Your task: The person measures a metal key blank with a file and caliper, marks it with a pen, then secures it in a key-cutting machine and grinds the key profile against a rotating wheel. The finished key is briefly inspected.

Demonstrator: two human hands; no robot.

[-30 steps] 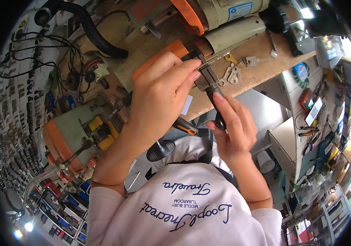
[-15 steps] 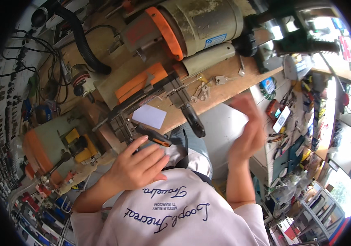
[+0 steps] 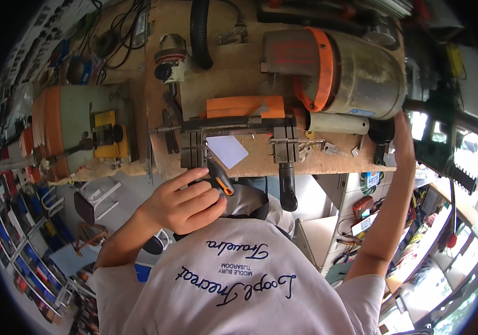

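Note:
A key-cutting machine with a big beige cylinder (image 3: 370,72) and an orange band stands on the wooden bench. Along its front are a left vise (image 3: 193,149) and a right vise (image 3: 285,146), whose black handle (image 3: 288,192) points toward me. My left hand (image 3: 186,204) lies with bent fingers over the left vise's handle, which the fingers mostly hide. Beside its fingertips is a tool with a black and orange handle (image 3: 220,177). My right hand (image 3: 403,134) reaches the machine's right end by a black knob (image 3: 382,129); its fingers are hidden.
White paper (image 3: 227,152) and loose keys (image 3: 334,148) lie by the vises. A second machine (image 3: 80,123), green and orange, stands at left. A black hose (image 3: 200,36) rises behind. Tools crowd the right side. A folding stool (image 3: 97,201) stands on the floor at left.
The view has turned, so the bench now lies level. My right hand has gone from the air before the bench to the machine's right end. My left hand stays at the left vise.

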